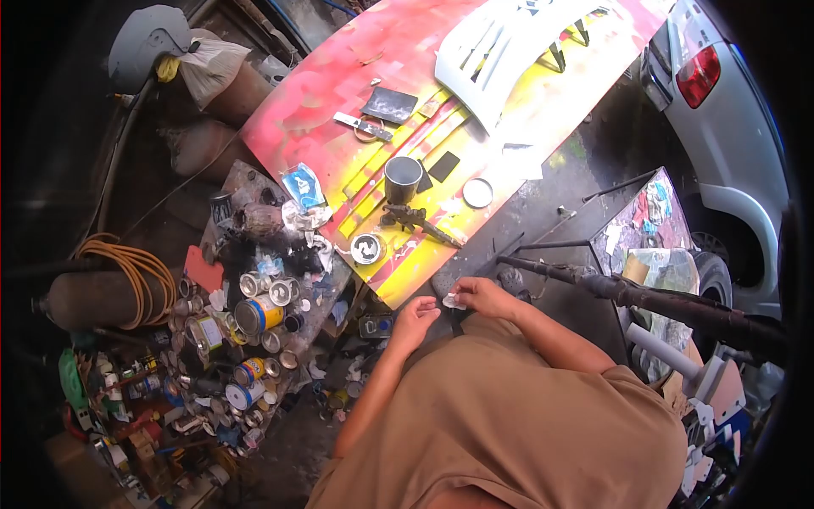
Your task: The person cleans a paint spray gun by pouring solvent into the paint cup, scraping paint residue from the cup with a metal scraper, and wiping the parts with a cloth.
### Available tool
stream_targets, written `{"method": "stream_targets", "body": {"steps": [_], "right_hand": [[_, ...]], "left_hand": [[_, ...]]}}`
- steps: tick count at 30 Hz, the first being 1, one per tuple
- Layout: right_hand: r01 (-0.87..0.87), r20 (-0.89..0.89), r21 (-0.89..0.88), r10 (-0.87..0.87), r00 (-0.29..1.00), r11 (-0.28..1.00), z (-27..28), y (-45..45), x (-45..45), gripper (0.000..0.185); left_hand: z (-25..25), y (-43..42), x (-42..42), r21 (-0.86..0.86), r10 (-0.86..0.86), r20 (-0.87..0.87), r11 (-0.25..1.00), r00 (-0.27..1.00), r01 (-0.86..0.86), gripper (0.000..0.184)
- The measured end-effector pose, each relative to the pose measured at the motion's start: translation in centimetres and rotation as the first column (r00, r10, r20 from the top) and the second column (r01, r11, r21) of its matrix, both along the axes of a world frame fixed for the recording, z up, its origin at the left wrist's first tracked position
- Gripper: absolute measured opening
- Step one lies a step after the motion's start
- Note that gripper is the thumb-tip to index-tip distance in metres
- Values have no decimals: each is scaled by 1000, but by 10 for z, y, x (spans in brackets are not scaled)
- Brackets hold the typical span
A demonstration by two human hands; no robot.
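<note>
My right hand (483, 299) pinches a small whitish scrap (454, 301), perhaps paper or tape, in front of my body. Just left of it, my left hand (414, 324) is held up with bent fingers slightly apart and nothing visible in them. Beyond both hands lies the corner of a red and yellow painted panel (297, 127). On this panel stand a spray gun (415, 220) with a grey metal cup (403, 179) and an open can (367, 248) with white inside. A round lid (477, 193) and a dark rectangular pad (443, 165) lie close by.
A white bumper-like part (475, 64) rests at the panel's far end. At left, a cluttered bench holds several paint cans (250, 316); a cylinder with an orange hose (136, 280) lies beyond. A dark pole (644, 297) juts in at right, near a silver car (729, 153).
</note>
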State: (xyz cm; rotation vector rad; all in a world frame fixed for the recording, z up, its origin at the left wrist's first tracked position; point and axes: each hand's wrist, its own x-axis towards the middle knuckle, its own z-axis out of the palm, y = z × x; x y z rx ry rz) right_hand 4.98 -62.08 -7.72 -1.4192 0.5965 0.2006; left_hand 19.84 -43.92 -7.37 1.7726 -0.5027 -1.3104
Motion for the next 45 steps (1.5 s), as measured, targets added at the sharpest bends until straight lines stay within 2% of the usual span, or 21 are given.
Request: {"method": "stream_targets", "body": {"steps": [8,12,15,18,21,24,27,28,29,30,32,34,36,37,38,39,40,41,42,43,45], "right_hand": [[74,-12,65,-73,997,995,-5,3,-8,12],[133,4,122,-135,991,984,-10,3,-8,12],[140,1,188,-143,990,972,-6,3,-4,13],[67,17,177,-71,997,982,8,1,5,14],[-37,64,218,23,998,975,4,5,16,13],[-66,49,184,58,997,981,2,7,25,21],[-87,-22,-44,86,996,995,-42,3,15,33],[-243,-123,-247,218,968,938,-76,1,4,41],[-396,-247,-420,318,916,816,-103,0,-14,49],[-515,-258,-454,446,857,727,-112,10,-45,52],[-688,-430,-264,556,711,676,-90,2,-50,54],[-641,-667,204,584,462,740,-1,-47,-4,49],[-509,-660,151,470,586,847,0,-78,-12,42],[-502,-686,84,415,597,861,18,-101,-4,38],[-535,-688,-130,312,655,835,46,-120,13,40],[-563,-614,-426,230,755,708,32,-140,19,40],[-519,-504,-680,183,844,519,19,-160,27,40],[-379,-475,-677,19,880,631,53,-169,65,39],[-268,-340,-806,-42,940,527,71,-176,95,37],[-241,-358,-795,-110,927,556,83,-186,132,36],[-181,-243,-884,-92,966,430,77,-202,202,34]], "left_hand": [[-7,-4,-4,-31,-21,-19,999,1000,20,38],[-10,0,-2,17,6,-34,1000,999,-6,41],[-7,1,-2,11,19,-43,1000,999,-19,43],[-1,2,-3,-6,56,-84,998,995,-57,46],[3,1,-4,-97,70,-53,992,996,-75,36],[-2,7,7,21,-39,167,999,985,36,22],[-2,18,10,8,61,236,998,970,-64,13],[-7,25,11,13,101,231,994,968,-106,13],[-15,34,12,19,140,225,989,964,-148,12],[-20,42,12,24,179,219,982,959,-189,12],[-22,59,14,26,241,229,967,943,-253,13],[-16,74,16,18,326,206,942,923,-337,17],[-26,100,13,-3,417,168,906,893,-423,18],[-38,109,14,-24,465,150,884,873,-467,18],[-53,125,12,32,491,153,865,857,-501,19],[-49,131,9,49,570,80,817,818,-574,19],[-41,136,5,75,641,9,765,767,-640,20],[-37,142,3,106,705,-59,709,707,-698,20],[-38,151,-1,125,732,-122,681,670,-721,21],[-36,157,-6,148,765,-121,644,633,-750,21],[-32,166,-14,190,825,-113,565,553,-803,20]]}}
